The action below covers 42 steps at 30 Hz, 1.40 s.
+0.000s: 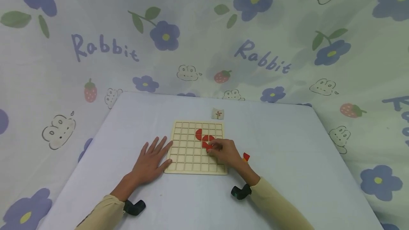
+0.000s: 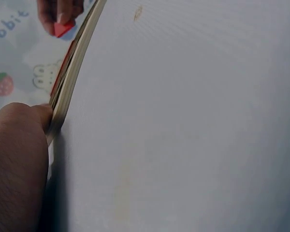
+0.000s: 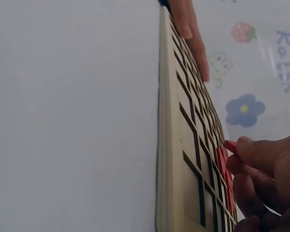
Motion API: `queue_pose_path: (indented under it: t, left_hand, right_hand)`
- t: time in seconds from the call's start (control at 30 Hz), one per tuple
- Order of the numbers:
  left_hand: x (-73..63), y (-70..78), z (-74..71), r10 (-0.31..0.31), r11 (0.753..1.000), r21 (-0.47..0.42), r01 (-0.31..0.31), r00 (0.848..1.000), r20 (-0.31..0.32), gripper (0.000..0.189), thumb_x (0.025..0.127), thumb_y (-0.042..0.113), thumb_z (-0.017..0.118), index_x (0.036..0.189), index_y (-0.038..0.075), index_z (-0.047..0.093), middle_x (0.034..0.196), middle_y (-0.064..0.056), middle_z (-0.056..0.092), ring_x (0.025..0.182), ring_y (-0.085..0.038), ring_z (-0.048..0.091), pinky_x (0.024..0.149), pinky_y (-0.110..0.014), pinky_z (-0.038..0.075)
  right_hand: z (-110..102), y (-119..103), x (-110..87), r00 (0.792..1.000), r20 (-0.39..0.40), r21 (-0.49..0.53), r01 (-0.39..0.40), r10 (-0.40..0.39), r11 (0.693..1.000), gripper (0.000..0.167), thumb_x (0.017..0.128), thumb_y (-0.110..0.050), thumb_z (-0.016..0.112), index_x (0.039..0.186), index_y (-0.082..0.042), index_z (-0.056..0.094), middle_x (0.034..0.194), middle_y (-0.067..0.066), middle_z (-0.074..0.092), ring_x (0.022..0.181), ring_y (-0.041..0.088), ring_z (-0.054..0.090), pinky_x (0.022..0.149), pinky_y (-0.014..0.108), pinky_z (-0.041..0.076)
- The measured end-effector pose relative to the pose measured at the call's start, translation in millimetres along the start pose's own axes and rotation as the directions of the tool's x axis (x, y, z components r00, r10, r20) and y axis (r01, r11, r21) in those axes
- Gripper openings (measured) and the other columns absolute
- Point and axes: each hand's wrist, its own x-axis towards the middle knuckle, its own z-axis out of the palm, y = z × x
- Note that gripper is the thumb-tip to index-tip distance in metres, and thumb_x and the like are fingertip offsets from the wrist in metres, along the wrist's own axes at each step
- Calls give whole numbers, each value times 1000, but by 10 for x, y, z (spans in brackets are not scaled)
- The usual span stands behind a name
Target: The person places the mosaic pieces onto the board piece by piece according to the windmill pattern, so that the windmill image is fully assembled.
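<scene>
A square wooden grid board [image 1: 183,151] lies on the white table. Several red pieces [image 1: 198,134] with curved edges sit in its cells, right of the middle. My left hand [image 1: 149,165] rests with fingers spread, touching the board's left edge with its fingertips and thumb. Over the right part of the board, my right hand [image 1: 226,152] pinches a small red piece [image 3: 231,147] between thumb and fingers, just above the grid. In the left wrist view the same red piece [image 2: 64,29] shows below the fingertips. Its full outline is hidden by the fingers.
Behind the board lies a small card [image 1: 218,113] with a grid and a reddish pattern. A red piece [image 1: 246,156] lies right of the board, with something orange beside it, partly hidden by the right wrist. A printed cloth [image 1: 198,56] hangs behind the table.
</scene>
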Motion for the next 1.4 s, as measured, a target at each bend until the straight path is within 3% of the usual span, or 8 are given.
queue_pose_path:
  t: [0.3, 0.53, 0.67, 0.83, 0.97, 1.1, 1.23, 1.4]
  left_hand:
    - [-8, -6, 18, -3, 1000, -16, 3, 1000, -5, 67, 99, 52, 48, 155, 18, 33, 160, -11, 24, 146, -38, 15, 111, -64, 10]
    - [1, 6, -16, -8, 1000, -4, 8, 1000, -23, 68, 98, 50, 51, 154, 17, 35, 159, -13, 27, 146, -39, 17, 111, -64, 11]
    - [7, -4, -8, -7, 1000, -8, 7, 1000, -17, 68, 99, 51, 50, 155, 18, 33, 160, -12, 25, 146, -38, 15, 111, -64, 10]
    - [2, -18, 21, -4, 1000, -20, 4, 1000, -21, 68, 99, 51, 49, 155, 18, 33, 160, -11, 25, 147, -38, 15, 111, -64, 9]
    - [-3, -7, 22, -8, 1000, -10, 7, 1000, -17, 68, 98, 51, 49, 155, 17, 34, 160, -11, 25, 146, -38, 15, 111, -64, 9]
    - [-2, 0, 14, -10, 1000, 3, 10, 1000, -13, 68, 98, 52, 50, 155, 17, 34, 160, -12, 25, 146, -38, 16, 111, -63, 10]
    - [-1, -10, 25, -6, 1000, 8, 7, 1000, -12, 68, 98, 52, 49, 155, 18, 34, 160, -12, 25, 146, -38, 15, 111, -63, 10]
    - [3, -12, 33, -7, 1000, 3, 7, 1000, -16, 69, 98, 52, 50, 155, 18, 33, 160, -11, 25, 147, -37, 15, 112, -63, 10]
  right_hand:
    - [151, -28, 51, 994, 40, -145, 107, -103, 984, 15, 85, -19, 80, 98, -13, 76, 74, -14, 59, 64, 3, 51, 57, 21, 46]
    - [156, -51, 50, 983, 42, -319, 181, -177, 930, 19, 84, -24, 81, 99, -12, 80, 78, -9, 52, 65, 8, 45, 55, 23, 39]
    - [141, -90, 56, 969, 90, -457, 245, -230, 855, 21, 85, -29, 79, 97, -13, 81, 80, -7, 58, 70, 9, 50, 58, 22, 42]
    - [111, -158, 68, 929, 176, -630, 361, -327, 687, 15, 87, -31, 77, 91, -17, 80, 80, -5, 61, 68, 13, 50, 58, 24, 42]
    - [84, -191, 82, 907, 256, -678, 415, -335, 606, 9, 89, -28, 75, 89, -21, 80, 77, -5, 58, 66, 13, 47, 57, 24, 38]
    - [68, -214, 111, 908, 270, -665, 417, -322, 619, 5, 88, -24, 76, 84, -21, 79, 75, -5, 58, 64, 13, 47, 57, 24, 38]
    - [77, -196, 129, 923, 226, -642, 381, -311, 665, 3, 85, -22, 79, 82, -19, 80, 72, -6, 57, 61, 11, 46, 55, 23, 39]
    - [78, -144, 109, 935, 194, -613, 352, -297, 708, 7, 83, -21, 81, 90, -19, 81, 73, -8, 59, 62, 8, 50, 55, 21, 40]
